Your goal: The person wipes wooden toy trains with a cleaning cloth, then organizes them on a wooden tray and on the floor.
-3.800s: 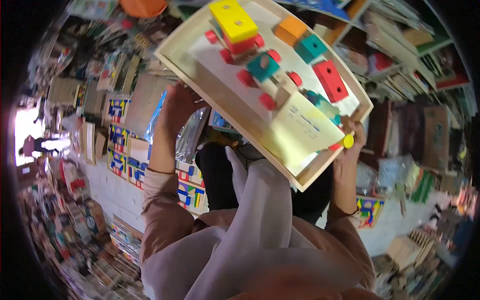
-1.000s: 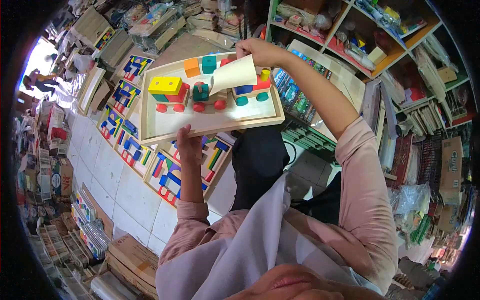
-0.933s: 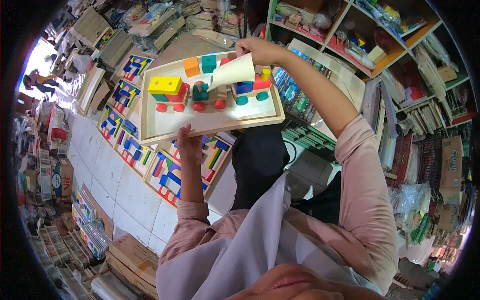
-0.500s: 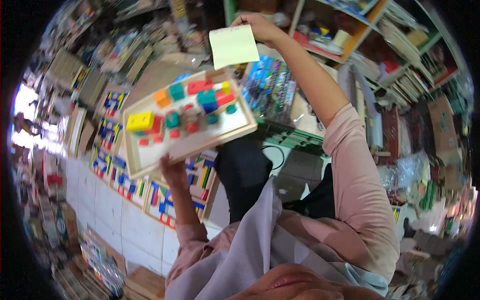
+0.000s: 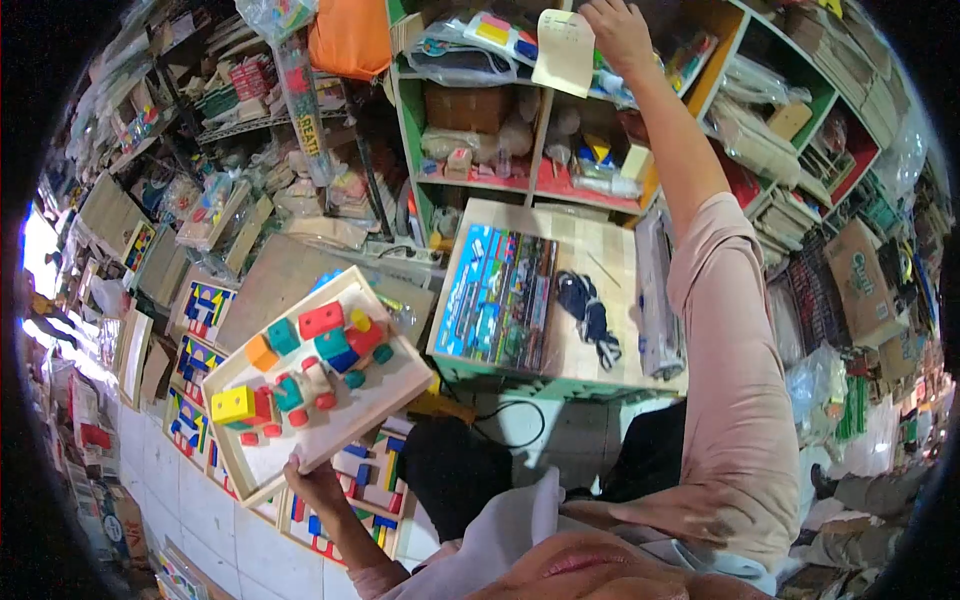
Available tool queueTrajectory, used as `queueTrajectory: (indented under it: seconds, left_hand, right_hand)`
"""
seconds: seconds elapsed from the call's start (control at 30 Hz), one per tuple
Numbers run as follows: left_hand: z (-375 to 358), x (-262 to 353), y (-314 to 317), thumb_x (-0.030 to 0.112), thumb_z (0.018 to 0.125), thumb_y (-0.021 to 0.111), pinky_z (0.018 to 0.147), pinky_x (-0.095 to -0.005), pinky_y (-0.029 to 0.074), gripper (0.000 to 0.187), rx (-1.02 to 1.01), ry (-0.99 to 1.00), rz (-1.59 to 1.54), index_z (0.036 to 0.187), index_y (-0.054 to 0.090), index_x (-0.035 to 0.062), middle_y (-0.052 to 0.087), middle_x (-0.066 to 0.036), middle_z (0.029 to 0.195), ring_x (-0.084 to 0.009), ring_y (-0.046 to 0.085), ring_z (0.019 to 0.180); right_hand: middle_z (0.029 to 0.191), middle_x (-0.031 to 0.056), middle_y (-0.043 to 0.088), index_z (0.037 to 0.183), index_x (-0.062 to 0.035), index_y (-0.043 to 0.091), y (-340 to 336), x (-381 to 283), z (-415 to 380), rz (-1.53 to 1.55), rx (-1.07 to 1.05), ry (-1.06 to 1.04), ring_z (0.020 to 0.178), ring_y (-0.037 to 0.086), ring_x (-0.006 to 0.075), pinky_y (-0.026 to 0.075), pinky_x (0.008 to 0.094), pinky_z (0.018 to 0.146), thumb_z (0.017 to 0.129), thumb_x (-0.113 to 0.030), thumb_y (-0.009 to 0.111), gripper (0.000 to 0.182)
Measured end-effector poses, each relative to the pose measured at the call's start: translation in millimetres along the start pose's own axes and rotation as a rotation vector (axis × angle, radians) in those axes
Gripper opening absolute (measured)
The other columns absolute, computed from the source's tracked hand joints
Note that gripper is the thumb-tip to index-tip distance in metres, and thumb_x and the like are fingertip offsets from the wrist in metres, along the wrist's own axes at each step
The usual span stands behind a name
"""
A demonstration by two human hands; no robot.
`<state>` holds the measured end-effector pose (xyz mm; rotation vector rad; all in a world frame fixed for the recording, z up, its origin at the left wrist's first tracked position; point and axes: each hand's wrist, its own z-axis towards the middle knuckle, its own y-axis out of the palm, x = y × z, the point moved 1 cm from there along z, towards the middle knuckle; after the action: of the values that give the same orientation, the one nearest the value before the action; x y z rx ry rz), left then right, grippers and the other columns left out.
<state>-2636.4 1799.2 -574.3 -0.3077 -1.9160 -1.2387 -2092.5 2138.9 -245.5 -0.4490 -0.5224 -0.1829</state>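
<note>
Holding wooden tray [image 5: 345, 423], toy train [image 5: 290, 394] inside, loose blocks [image 5: 284, 337] alongside

The note [image 5: 565, 60] is pale yellow, the tray [image 5: 350, 439] light tan, the cube [image 5: 261, 354] orange.

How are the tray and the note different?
The tray is big with raised sides; the note is smaller and thin. The tray is pale wood colour; the note is pale yellow. The tray, carrying toy blocks, is in the left hand; the note is in the right. Each is held by one hand.
</note>
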Motion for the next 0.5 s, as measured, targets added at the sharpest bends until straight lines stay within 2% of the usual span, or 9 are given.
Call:
queueTrajectory:
  seconds: [0.03,0.1,0.13,0.17,0.23,0.33,0.4,0.47,0.5]
  left_hand:
    - [1,-2,4,0.027,0.076,0.055,0.088,-0.0387,0.041,0.036,0.023,0.032,0.012,0.097,0.051,-0.0018,0.055,-0.013,0.097,-0.0262,0.054,0.096]
    - [1,-4,7,0.027,0.077,0.056,0.086,-0.0381,0.042,0.034,0.023,0.022,-0.035,0.096,0.051,-0.0011,0.056,-0.01,0.095,-0.0234,0.056,0.091]
    - [8,-10,-4,0.03,0.076,0.054,0.09,-0.0388,0.04,0.044,0.047,0.028,-0.023,0.107,0.049,-0.0016,0.055,-0.014,0.106,-0.0259,0.053,0.101]
    - [8,-13,-8,0.028,0.077,0.054,0.09,-0.0385,0.041,0.042,0.027,0.012,-0.054,0.106,0.049,-0.0021,0.055,-0.014,0.106,-0.0258,0.054,0.1]
    - [14,-19,-10,0.027,0.077,0.054,0.09,-0.0383,0.041,0.04,-0.001,-0.003,-0.089,0.105,0.049,-0.0025,0.055,-0.015,0.105,-0.0256,0.054,0.099]
    - [14,-25,1,0.023,0.079,0.054,0.088,-0.0384,0.043,0.037,0.078,0.058,-0.115,0.104,0.049,-0.0047,0.055,-0.016,0.104,-0.0257,0.055,0.097]
    - [15,-28,3,0.022,0.077,0.055,0.077,-0.0345,0.05,0.038,0.149,0.076,-0.083,0.102,0.05,-0.0054,0.055,-0.013,0.098,-0.0236,0.057,0.089]
    - [20,-30,-5,0.021,0.077,0.055,0.078,-0.0349,0.049,0.038,0.134,0.063,-0.068,0.103,0.049,-0.0063,0.055,-0.014,0.1,-0.0239,0.057,0.091]
    - [21,-31,-9,0.021,0.079,0.054,0.083,-0.0379,0.047,0.039,0.09,0.065,-0.074,0.105,0.048,-0.0074,0.055,-0.016,0.103,-0.0257,0.056,0.095]
  right_hand:
    - [0.085,0.0047,0.051,0.081,-0.0102,0.056,0,2,12,-0.092,0.131,-0.111,0.088,0.048,0.0234,0.039,0.0425,0.076,0.072,-0.016,0.054,0.011]
    - [0.083,0.0045,0.051,0.08,-0.0107,0.056,-6,5,40,-0.12,0.223,-0.157,0.088,0.048,0.0228,0.039,0.041,0.075,0.072,-0.016,0.053,0.01]
    - [0.082,0.0042,0.051,0.079,-0.0111,0.056,-5,4,51,-0.144,0.304,-0.189,0.087,0.048,0.0223,0.039,0.0395,0.074,0.072,-0.016,0.052,0.009]
    - [0.08,0.0039,0.051,0.077,-0.012,0.056,5,7,63,-0.213,0.372,-0.206,0.087,0.048,0.021,0.037,0.0378,0.074,0.072,-0.016,0.052,0.007]
    - [0.079,0.0033,0.051,0.077,-0.0123,0.056,23,12,67,-0.244,0.352,-0.237,0.088,0.049,0.0202,0.036,0.0367,0.074,0.073,-0.016,0.053,0.007]
    - [0.084,0.0023,0.053,0.081,-0.0122,0.058,52,10,40,-0.206,0.347,-0.282,0.089,0.049,0.0198,0.036,0.0367,0.076,0.071,-0.013,0.054,0.011]
    - [0.088,0.0016,0.054,0.085,-0.012,0.059,55,-1,25,-0.146,0.367,-0.308,0.09,0.049,0.0196,0.036,0.0371,0.077,0.071,-0.011,0.055,0.015]
    - [0.1,0.0011,0.055,0.093,-0.0113,0.061,51,-8,8,-0.163,0.269,-0.265,0.095,0.048,0.0197,0.035,0.0387,0.079,0.069,-0.009,0.057,0.025]
    - [0.108,0.0019,0.053,0.097,-0.0101,0.061,54,-6,2,-0.142,0.27,-0.26,0.099,0.048,0.0211,0.035,0.0395,0.08,0.068,-0.009,0.058,0.028]
